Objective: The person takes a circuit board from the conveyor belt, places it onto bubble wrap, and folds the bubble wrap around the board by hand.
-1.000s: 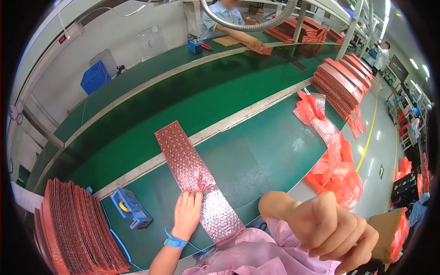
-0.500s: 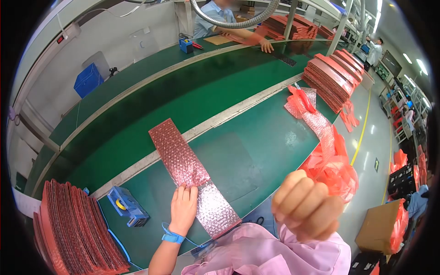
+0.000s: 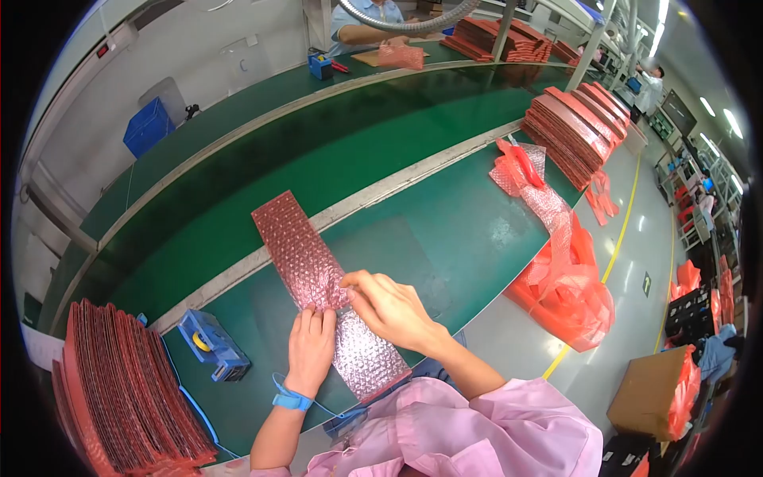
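A long pink bubble-wrap bag [image 3: 296,242] lies slantwise across the near bench, its far end resting over the metal rail and the belt. Its lower part is a shiny silver bubble-wrap section [image 3: 369,359] reaching toward my body. My left hand [image 3: 311,343], with a blue wrist strap [image 3: 292,398], has its fingers curled on the bag where pink meets silver. Close beside it, my right hand [image 3: 391,312] pinches at the bag's right edge with thumb and forefinger; whether something small sits in that pinch is hidden.
A blue tape dispenser [image 3: 213,346] and a tall stack of red bubble-wrap bags [image 3: 131,389] stand left. More bags [image 3: 568,135] are piled at the right, near loose red wrap [image 3: 568,294]. Beyond the green conveyor belt [image 3: 238,215] sits a co-worker [image 3: 362,32].
My right hand has come from a raised fist near my body to the bag's edge. My left hand stays on the bag. The co-worker's arm has drawn back from the belt.
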The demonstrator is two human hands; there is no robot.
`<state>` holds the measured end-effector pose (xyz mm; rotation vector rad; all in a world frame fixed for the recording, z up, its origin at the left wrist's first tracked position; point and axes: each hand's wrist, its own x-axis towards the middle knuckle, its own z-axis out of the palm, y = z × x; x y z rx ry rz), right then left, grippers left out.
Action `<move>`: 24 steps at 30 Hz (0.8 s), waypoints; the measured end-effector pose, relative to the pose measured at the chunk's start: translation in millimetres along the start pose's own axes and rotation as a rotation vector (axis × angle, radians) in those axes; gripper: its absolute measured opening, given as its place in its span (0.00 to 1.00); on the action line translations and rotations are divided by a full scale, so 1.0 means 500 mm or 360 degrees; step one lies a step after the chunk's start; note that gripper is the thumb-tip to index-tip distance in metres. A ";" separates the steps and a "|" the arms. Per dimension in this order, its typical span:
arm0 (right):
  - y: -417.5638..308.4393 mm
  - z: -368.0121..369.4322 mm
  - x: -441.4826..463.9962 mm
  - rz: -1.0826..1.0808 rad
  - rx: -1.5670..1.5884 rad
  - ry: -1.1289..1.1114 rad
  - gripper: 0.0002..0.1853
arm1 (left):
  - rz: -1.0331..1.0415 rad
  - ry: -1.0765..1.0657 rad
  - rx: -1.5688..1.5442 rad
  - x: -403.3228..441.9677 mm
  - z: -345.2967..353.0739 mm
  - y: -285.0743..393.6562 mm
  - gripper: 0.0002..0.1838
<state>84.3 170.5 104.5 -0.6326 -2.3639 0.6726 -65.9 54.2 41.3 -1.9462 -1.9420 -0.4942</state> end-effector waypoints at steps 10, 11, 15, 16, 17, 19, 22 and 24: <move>0.004 0.063 -0.044 -0.0227 -0.0345 -0.0093 0.24 | 0.0009 0.0026 0.0008 0.001 0.006 -0.010 0.14; 0.000 0.066 -0.048 -0.0252 -0.0318 -0.0139 0.24 | -0.0046 0.0007 0.0017 -0.001 0.006 -0.012 0.14; -0.011 0.067 -0.064 -0.0112 -0.0393 -0.0324 0.27 | 0.0003 0.0085 0.0077 0.007 0.012 -0.013 0.14; -0.011 0.070 -0.065 -0.0117 -0.0386 -0.0342 0.27 | -0.0015 0.0075 0.0076 0.010 0.013 -0.015 0.14; -0.009 0.075 -0.060 -0.0120 -0.0400 -0.0327 0.28 | -0.0023 0.0102 0.0070 0.013 0.014 -0.020 0.14; 0.000 0.085 -0.051 -0.0117 -0.0425 -0.0301 0.29 | -0.0040 0.0147 0.0050 0.015 0.018 -0.023 0.14; 0.015 0.103 -0.043 -0.0106 -0.0454 -0.0296 0.30 | -0.0087 0.0142 0.0038 0.010 0.025 -0.025 0.15; 0.030 0.116 -0.041 -0.0072 -0.0496 -0.0288 0.31 | -0.0135 0.0096 0.0027 0.002 0.032 -0.021 0.16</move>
